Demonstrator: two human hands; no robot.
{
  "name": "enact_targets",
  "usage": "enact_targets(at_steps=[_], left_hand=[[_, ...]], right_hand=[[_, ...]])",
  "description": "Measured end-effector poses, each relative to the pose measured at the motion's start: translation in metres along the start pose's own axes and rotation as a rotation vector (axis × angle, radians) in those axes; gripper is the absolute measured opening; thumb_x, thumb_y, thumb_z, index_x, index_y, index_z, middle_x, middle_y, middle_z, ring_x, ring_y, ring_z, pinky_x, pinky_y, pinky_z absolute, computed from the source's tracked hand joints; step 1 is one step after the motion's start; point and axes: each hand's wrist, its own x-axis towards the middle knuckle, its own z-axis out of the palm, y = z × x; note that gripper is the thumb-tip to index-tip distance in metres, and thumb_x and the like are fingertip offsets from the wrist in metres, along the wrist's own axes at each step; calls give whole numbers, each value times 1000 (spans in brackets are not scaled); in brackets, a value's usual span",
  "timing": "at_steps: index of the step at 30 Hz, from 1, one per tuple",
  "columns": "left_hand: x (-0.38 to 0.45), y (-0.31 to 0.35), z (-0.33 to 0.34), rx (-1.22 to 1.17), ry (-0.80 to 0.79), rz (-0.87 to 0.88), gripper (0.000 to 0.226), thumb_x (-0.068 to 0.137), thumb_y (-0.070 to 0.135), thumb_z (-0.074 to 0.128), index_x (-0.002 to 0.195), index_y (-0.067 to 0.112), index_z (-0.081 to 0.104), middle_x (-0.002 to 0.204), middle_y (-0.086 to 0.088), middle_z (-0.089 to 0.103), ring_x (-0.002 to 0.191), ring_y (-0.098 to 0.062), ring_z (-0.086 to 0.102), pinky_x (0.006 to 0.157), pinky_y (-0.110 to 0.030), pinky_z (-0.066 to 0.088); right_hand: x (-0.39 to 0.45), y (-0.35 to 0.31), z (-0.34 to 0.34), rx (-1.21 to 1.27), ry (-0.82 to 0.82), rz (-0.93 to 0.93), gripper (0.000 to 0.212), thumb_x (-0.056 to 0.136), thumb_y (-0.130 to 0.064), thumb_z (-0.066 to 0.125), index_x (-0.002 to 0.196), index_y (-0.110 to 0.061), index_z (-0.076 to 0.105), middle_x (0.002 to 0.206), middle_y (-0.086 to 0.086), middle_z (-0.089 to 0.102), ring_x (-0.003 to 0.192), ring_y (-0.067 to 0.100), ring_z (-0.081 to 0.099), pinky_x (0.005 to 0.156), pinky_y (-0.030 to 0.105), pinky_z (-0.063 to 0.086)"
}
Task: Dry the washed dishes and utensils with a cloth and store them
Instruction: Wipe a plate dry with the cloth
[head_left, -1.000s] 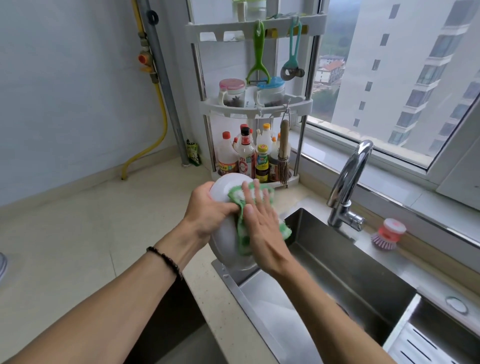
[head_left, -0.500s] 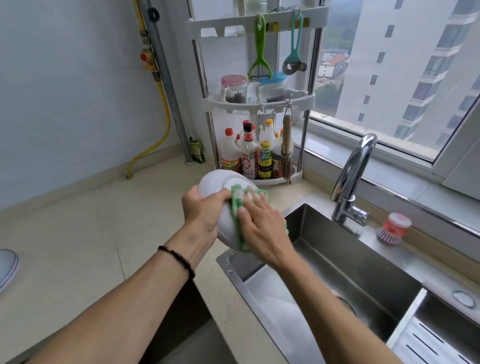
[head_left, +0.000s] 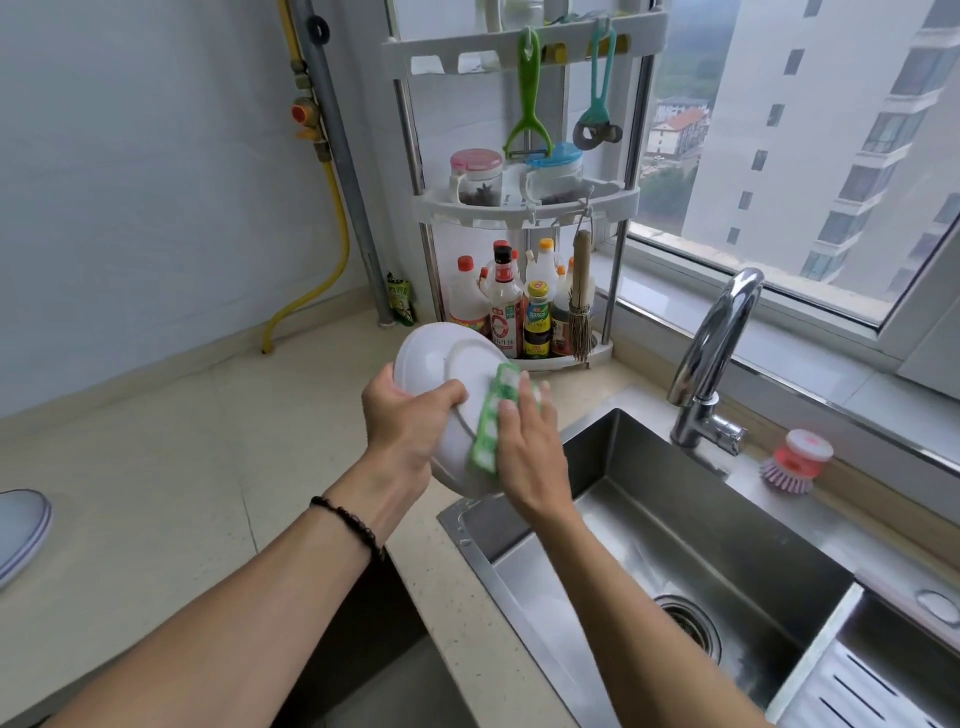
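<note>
The left hand (head_left: 410, 421) clenched the rim of a tilted round white ceramic plate (head_left: 447, 374); the right hand (head_left: 530, 452), fingers straight, pressed a green-and-white checked cloth (head_left: 491, 421) against its underside.

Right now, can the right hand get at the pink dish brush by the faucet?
Probably yes, but not freely: the right hand is pressing the green cloth against the white plate. The pink dish brush sits uncovered on the sink ledge, nothing between them.

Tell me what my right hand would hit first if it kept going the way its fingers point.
Past the green-and-white cloth under your right hand, probably the sauce bottles on the corner rack's bottom shelf. Depth is hard to judge, so it might pass short of them.
</note>
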Motion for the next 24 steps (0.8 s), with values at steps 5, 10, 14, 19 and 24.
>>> enact_targets(at_steps=[5,10,14,19,24], left_hand=[[8,6,-17,-4,-20,-17,37,70,-4,78,100,14,64,98,-7,70,87,-26,69,70,-37,61],[4,11,-52,100,-203,26,43,73,-10,76,106,14,62,102,-4,68,91,-20,66,74,-35,59],[4,10,-80,159,-281,35,50,66,-5,81,110,11,64,104,-10,71,97,-28,69,77,-39,60],[6,10,-132,243,-301,99,47,64,-6,82,106,8,68,98,-12,74,90,-29,72,78,-42,61],[2,-1,-196,271,-256,116,43,67,-9,80,102,12,68,95,-7,74,89,-25,72,70,-31,58]], right_hand=[[-13,-20,19,-104,8,-132,67,99,-49,16,160,-22,14,164,12,19,150,29,17,122,46,17],[11,-12,21,87,-17,4,50,109,-39,21,156,-21,25,151,17,41,131,30,44,110,41,36],[18,-54,34,63,-30,-238,50,108,-43,19,143,-24,50,138,8,55,117,21,50,98,39,38],[2,-85,66,2,-256,-484,47,108,-41,25,141,-30,55,146,2,51,136,20,41,107,35,32],[-34,-105,118,-68,-336,-468,47,106,-44,26,143,-30,52,150,5,47,138,23,38,107,36,30]])
